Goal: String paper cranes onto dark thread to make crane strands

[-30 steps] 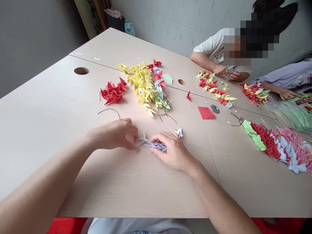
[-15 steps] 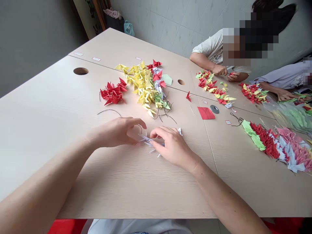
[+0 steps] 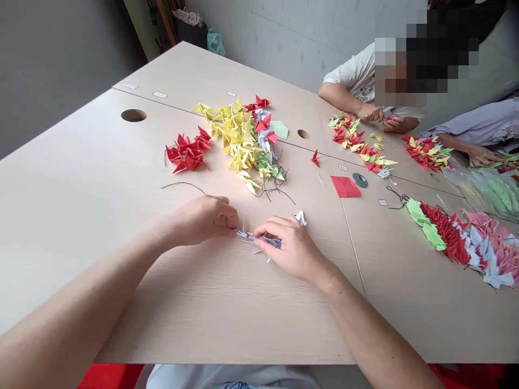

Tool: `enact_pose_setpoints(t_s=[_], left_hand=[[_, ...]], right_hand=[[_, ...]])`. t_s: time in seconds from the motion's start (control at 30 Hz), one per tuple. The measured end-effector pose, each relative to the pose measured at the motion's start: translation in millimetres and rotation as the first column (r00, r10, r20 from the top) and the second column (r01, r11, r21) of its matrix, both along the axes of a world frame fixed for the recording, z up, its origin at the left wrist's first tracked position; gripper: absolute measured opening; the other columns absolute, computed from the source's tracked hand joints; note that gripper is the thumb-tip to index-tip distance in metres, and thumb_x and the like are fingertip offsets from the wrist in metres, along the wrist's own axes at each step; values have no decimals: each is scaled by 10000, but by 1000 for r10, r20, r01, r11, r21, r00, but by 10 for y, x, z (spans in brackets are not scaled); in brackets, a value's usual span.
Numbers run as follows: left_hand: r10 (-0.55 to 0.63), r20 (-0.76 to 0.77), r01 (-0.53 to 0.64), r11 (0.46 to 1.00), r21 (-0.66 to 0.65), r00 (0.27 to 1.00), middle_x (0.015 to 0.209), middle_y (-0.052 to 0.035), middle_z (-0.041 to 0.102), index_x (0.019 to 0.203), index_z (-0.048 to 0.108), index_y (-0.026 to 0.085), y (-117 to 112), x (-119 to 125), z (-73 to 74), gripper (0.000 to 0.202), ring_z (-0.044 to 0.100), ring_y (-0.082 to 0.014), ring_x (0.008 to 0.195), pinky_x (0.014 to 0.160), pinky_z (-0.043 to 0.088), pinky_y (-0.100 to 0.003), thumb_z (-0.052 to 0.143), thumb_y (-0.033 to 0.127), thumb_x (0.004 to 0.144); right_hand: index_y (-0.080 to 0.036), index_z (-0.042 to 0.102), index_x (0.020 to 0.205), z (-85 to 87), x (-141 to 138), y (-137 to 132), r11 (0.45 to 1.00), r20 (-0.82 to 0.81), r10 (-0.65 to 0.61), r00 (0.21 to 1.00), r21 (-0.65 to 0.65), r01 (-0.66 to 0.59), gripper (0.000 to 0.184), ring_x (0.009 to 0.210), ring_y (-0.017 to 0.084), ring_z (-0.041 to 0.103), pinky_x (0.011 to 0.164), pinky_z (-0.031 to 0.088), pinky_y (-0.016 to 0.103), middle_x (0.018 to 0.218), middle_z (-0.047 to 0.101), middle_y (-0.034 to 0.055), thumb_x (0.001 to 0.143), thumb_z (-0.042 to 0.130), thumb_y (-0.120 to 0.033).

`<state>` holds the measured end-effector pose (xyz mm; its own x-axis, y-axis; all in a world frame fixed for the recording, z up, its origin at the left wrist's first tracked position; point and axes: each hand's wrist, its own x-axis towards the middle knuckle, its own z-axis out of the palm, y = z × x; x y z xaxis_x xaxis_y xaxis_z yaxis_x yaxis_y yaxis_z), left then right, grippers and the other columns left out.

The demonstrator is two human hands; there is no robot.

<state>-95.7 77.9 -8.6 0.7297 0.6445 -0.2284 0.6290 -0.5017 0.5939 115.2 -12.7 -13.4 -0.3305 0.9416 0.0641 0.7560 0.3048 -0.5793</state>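
Note:
My left hand (image 3: 213, 219) is closed in a pinch, with a thin black string (image 3: 227, 223) curving out by its fingertips. My right hand (image 3: 286, 240) curls over a bundle of white paper cranes (image 3: 267, 241) and grips it; its narrow points stick out toward my left fingers. Much of the bundle is hidden under the right hand, and a white folded tip shows beyond the knuckles. Just past the hands lie a cluster of red paper cranes (image 3: 186, 155) and a larger pile of yellow paper cranes (image 3: 233, 135), with green, white and red ones along its side.
To the right are a red paper square (image 3: 345, 187), a grey metal disc (image 3: 359, 180) and a lone red crane (image 3: 315, 158). A long multicoloured crane string (image 3: 450, 237) lies at far right. Across the table (image 3: 227, 319) two people handle paper pieces.
The fingers of my left hand have closed from a spread pose into a pinch at the bundle's left end. My right hand stays on the white cranes.

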Motion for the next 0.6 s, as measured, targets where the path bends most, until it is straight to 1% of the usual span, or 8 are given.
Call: enact_pose_setpoints(t_s=[0.17, 0.4, 0.6], left_hand=[[-12, 2, 12, 1000, -13, 1000, 799, -22, 598, 789, 697, 223, 0, 8, 7, 154, 545, -141, 648, 613, 392, -269, 560, 294, 785], [-4, -5, 4, 1000, 22, 1000, 782, -1, 594, 745, 664, 227, -35, 41, 28, 124, 524, -130, 635, 605, 364, -264, 555, 274, 782], [1, -6, -1, 998, 66, 1000, 786, 5, 595, 766, 660, 238, -69, 36, 23, 129, 522, -134, 641, 604, 356, -267, 562, 315, 800]], right_hand=[[-220, 631, 822, -17, 4, -8, 999, 31, -37, 999, 19, 37, 62, 780, 144, 607, 819, 352, 323, 821, 683, -24, 839, 647, -162], [-207, 598, 812, -3, -17, -16, 999, 26, -6, 1000, 36, 5, 89, 770, 142, 605, 813, 329, 317, 794, 680, -34, 830, 653, -140], [-201, 578, 774, 3, 0, -12, 1000, -7, 13, 1000, 27, -12, 134, 760, 126, 601, 799, 324, 301, 788, 675, -47, 814, 663, -106]])
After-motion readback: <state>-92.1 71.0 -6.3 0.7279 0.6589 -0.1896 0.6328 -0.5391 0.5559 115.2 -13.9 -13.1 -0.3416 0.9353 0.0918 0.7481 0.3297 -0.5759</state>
